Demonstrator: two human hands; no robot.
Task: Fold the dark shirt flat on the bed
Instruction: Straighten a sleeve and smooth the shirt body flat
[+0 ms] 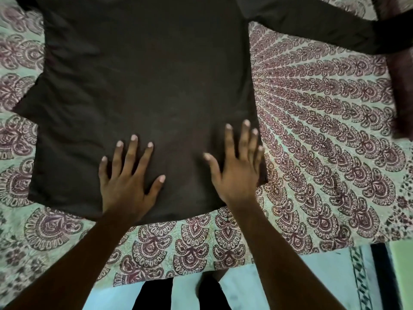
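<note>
Dark brown-black shirt of plain matte cloth (145,86), spread out on the bed (201,260). Lies flat and wide over a pale green sheet printed with maroon fan-shaped motifs (324,142), filling the upper left and middle of the view. Shows no print or buttons that can be made out, only soft, shallow creases, most of them down the left side. Hem (178,212) nearest the viewer, slightly bowed, close to the near edge of the bed. Side edge on the right of the view straight and clean. Long sleeve (312,25) laid out flat toward the upper right corner, its far end reaching a dark maroon fuzzy blanket (402,90) at the right border. On the left, a blunt pointed flap of the same cloth (24,104) juts out over the sheet; cannot tell whether it is the other sleeve.

Left hand (127,186): palm down on the shirt just above the hem, left of the middle, fingers straight and fanned wide. Grip apart, clamped on nothing.

Right hand (237,173): palm down at the shirt's lower right corner, fingers straight and closer together, little finger along the side edge, thumb out toward the other hand. Grip likewise apart, resting flat rather than pinching.

Bare forearms rise from the bottom of the view. Below the bed, a pale blue floor (312,276) and dark-clad legs (152,294).
</note>
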